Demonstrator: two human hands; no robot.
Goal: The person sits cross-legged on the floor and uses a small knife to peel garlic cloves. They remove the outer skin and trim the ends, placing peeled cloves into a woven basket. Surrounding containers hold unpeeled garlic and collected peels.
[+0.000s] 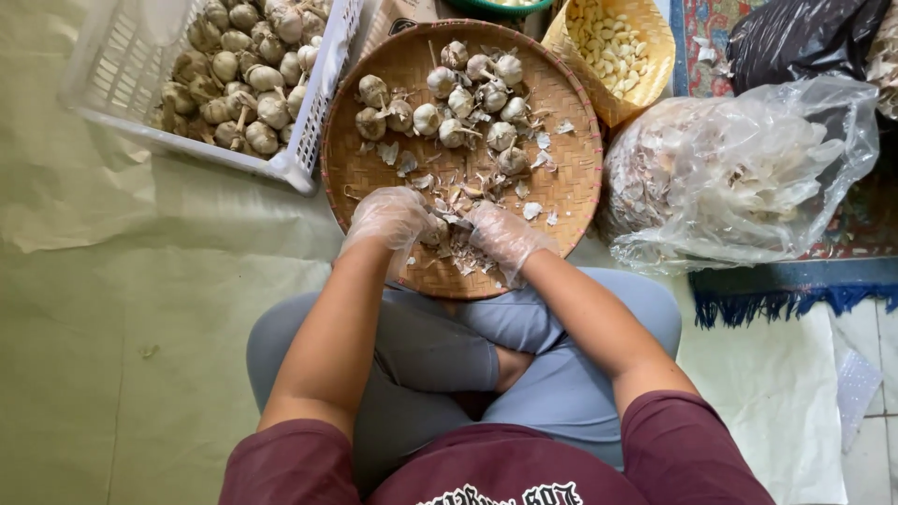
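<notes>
Garlic bulb [438, 228], partly broken apart, sits at the centre of the frame between the two gloved hands, over the near part of a round woven bamboo tray [374, 168]. The tray's lower rim rests against the person's crossed legs; its upper left rim touches a white plastic crate [318, 112] filled with whole unpeeled garlic, and its upper right rim lies just beside a woven basket [655, 56] of peeled cloves at the top of the frame. To the right, a clear plastic bag [739, 178] of papery skins presses close to the tray's edge. Open room remains on the pale green floor covering [112, 337] across the left and lower left of the frame, and on the bare weave of the tray's left part. A cluster of whole bulbs [458, 103] occupies the upper half of the tray, with loose skin flakes [538, 210] scattered below it and around the hands.

Left hand [388, 217], in a thin transparent glove, is curled with fingers bent inward against the bulb. Right hand [500, 236], likewise gloved, is curled from the other side, fingertips pinching at the same bulb. Both hands are partly closed; neither palm is visible.
</notes>
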